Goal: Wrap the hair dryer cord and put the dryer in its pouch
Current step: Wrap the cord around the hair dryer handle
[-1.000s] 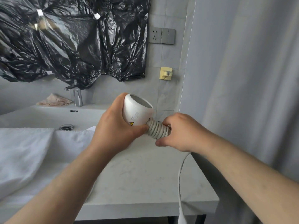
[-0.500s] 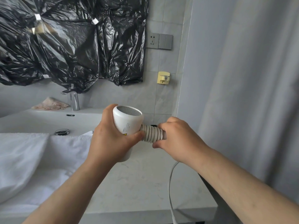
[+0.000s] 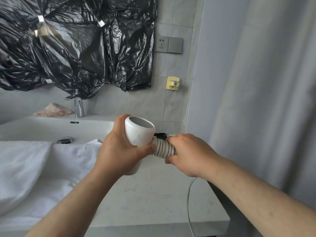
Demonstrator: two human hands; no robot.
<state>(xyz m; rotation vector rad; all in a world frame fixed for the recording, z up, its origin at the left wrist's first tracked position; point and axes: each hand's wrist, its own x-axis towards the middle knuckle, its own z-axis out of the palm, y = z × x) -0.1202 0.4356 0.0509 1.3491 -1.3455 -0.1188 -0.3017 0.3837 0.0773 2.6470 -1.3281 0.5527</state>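
Observation:
I hold a white hair dryer [image 3: 139, 132] above the counter, its round grille end facing up. My left hand [image 3: 122, 151] grips the dryer's body from the left. Its pale cord [image 3: 163, 147] is coiled in tight turns round the handle, and my right hand [image 3: 189, 154] grips that handle end over the coils. A loose length of the cord [image 3: 189, 202] hangs from under my right hand past the counter's front edge. No pouch is in sight.
A pale stone counter [image 3: 153, 202] lies under my hands, with white towels [image 3: 34, 168] at its left. Behind are a white basin [image 3: 51, 129], a chrome tap [image 3: 78, 106] and a wall socket [image 3: 161, 43]. A grey curtain [image 3: 256, 100] hangs at the right.
The dryer and both hands have sunk a little in the view and drifted left, and the coil on the handle looks longer. Both grips are unchanged.

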